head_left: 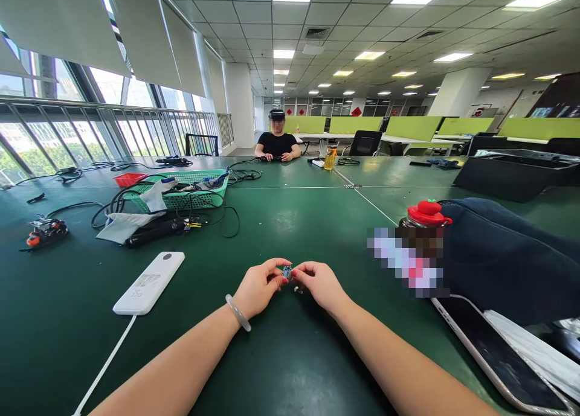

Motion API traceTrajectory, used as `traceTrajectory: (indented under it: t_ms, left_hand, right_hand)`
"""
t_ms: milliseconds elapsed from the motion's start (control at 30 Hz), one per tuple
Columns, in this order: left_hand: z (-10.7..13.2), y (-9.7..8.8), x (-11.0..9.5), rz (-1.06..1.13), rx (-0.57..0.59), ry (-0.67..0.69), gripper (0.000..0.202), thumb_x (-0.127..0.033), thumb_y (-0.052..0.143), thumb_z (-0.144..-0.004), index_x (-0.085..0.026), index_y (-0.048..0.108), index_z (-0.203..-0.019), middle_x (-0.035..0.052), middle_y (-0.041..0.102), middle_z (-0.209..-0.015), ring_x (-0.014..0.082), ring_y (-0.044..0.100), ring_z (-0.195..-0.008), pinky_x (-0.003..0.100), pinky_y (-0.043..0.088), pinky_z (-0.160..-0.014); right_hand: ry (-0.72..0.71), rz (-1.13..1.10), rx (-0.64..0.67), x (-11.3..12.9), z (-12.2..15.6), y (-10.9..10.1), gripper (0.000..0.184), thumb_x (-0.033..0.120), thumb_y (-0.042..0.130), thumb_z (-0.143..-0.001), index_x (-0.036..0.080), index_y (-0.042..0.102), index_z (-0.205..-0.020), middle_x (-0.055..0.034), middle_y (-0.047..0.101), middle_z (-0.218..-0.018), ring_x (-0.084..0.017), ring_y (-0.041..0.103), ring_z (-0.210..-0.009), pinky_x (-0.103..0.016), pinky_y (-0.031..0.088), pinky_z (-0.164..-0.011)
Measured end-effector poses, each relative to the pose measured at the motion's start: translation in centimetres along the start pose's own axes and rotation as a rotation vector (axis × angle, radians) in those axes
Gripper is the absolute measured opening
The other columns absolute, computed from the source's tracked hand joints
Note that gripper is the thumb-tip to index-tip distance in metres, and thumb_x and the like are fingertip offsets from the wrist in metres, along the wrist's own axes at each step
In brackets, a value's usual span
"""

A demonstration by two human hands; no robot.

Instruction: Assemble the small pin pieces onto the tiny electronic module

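Above the dark green table [290, 349], my left hand [260, 286] pinches a small blue-grey piece that looks like a circuit board [287, 272] between thumb and forefinger. My right hand [321, 285] is closed in a pinch at the right edge of the same piece. Its fingertips hide that edge, and details of the board are too small to read. Just below the fingers lies a tiny whitish and dark part [298, 290] on the tabletop. A pale bangle [238, 313] circles my left wrist.
To the left are a white power strip-like device [149, 283] with a cord, a cable bundle, and a green basket [222, 192]. At right stand a red-lidded jar [426, 214], a dark bag [507, 253] and a phone [502, 355]. A person [277, 143] sits opposite.
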State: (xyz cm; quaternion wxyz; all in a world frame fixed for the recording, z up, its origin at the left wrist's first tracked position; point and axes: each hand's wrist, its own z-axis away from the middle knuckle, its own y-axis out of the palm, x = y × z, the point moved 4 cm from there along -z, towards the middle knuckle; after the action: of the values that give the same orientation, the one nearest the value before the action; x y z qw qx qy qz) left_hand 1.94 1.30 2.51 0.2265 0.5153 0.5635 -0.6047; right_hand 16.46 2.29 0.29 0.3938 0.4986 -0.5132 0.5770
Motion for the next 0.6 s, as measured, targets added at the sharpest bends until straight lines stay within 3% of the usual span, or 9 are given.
traceTrajectory:
  t_ms: [433, 600]
  left_hand:
    - [0.08, -0.18, -0.59, -0.112, -0.020, 0.019, 0.029, -0.023, 0.053, -0.072, -0.021, 0.058, -0.101, -0.0005, 0.064, -0.071, 0.0135, 0.055, -0.063, 0.025, 0.042, -0.065]
    - [0.06, -0.13, -0.74, -0.157, -0.010, 0.043, 0.027, -0.023, 0.055, -0.072, -0.021, 0.059, -0.099, -0.0017, 0.065, -0.071, 0.0134, 0.055, -0.064, 0.025, 0.042, -0.067]
  right_hand:
    - [0.037, -0.106, -0.003, 0.36, 0.30, 0.25, 0.028, 0.042, 0.059, -0.065, 0.014, 0.061, -0.067, -0.0004, 0.059, -0.059, -0.008, 0.045, -0.047, -0.021, 0.038, -0.049]
    - [0.012, -0.040, 0.005, 0.55, 0.46, 0.33, 0.028, 0.042, 0.058, -0.066, 0.015, 0.060, -0.065, -0.0003, 0.059, -0.059, -0.009, 0.048, -0.050, -0.022, 0.040, -0.051]
